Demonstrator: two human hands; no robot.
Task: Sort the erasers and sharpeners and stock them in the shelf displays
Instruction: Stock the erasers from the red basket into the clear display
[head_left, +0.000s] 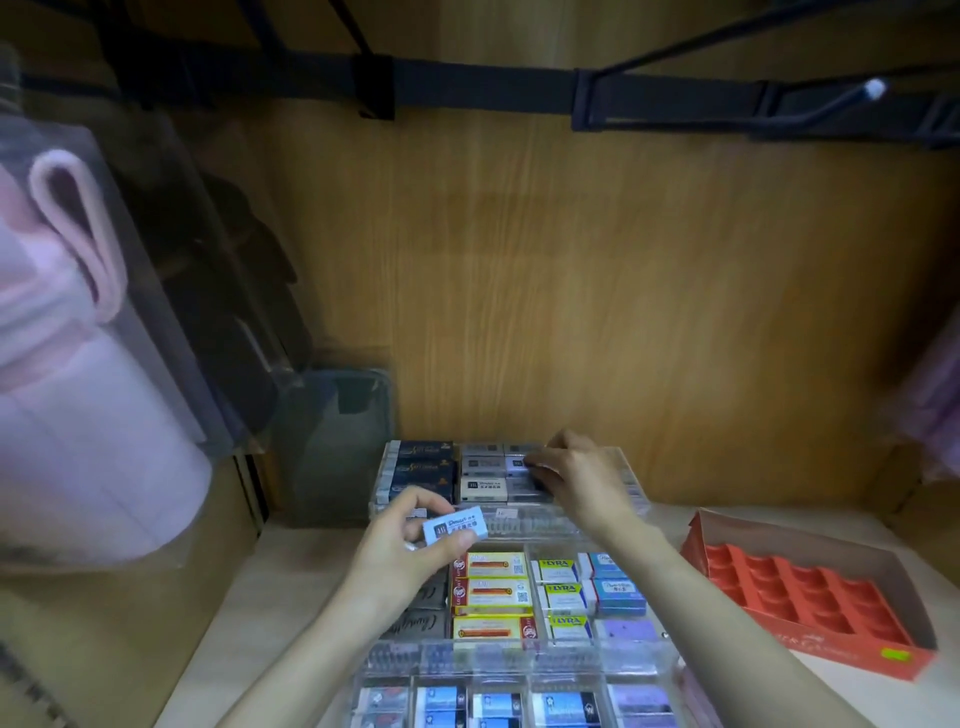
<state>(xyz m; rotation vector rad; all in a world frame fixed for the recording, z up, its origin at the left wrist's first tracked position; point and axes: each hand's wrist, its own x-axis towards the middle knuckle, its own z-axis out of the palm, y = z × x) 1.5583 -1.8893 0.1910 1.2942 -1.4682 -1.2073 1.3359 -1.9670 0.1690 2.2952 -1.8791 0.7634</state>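
Left hand (410, 545): a pale blue eraser (455, 526) is being pinched between thumb and fingers, probably for stocking next.
Right hand (576, 480): curled fingers are being laid on the grey erasers (483, 467) in the clear display (545, 519), back tier, seemingly to straighten the row; whether one is being gripped cannot be told.

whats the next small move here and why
Probably carry the pale blue eraser in the left hand up to the top-tier row of grey erasers, where the right hand touches them; its label looks like theirs.
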